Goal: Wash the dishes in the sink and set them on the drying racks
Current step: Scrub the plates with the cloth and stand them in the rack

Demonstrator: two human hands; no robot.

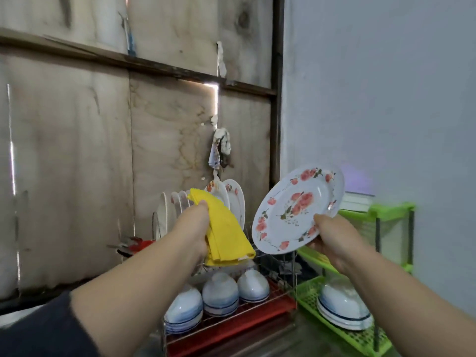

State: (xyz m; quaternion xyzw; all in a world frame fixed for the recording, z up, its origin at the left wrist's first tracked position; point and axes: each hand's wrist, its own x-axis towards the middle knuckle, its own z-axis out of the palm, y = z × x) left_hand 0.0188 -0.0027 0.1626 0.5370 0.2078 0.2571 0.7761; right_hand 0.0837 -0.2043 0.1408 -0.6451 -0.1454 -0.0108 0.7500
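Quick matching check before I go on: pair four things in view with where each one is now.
1. folded yellow cloth
2. white round plate with red flowers
3. upturned white bowls with blue bands
4. green plastic rack

A. right hand
B. lower tier, wire rack
C. left hand
D. far right, by the wall

Pairs: 1-C, 2-A, 3-B, 4-D

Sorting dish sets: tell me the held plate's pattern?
White plate with pink-red flowers and green leaves; head view.

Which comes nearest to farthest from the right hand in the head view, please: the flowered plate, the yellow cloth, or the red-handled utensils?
1. Flowered plate: gripped by the right hand.
2. Yellow cloth: to the left, held by the left hand.
3. Red-handled utensils: farthest left, past the left forearm.
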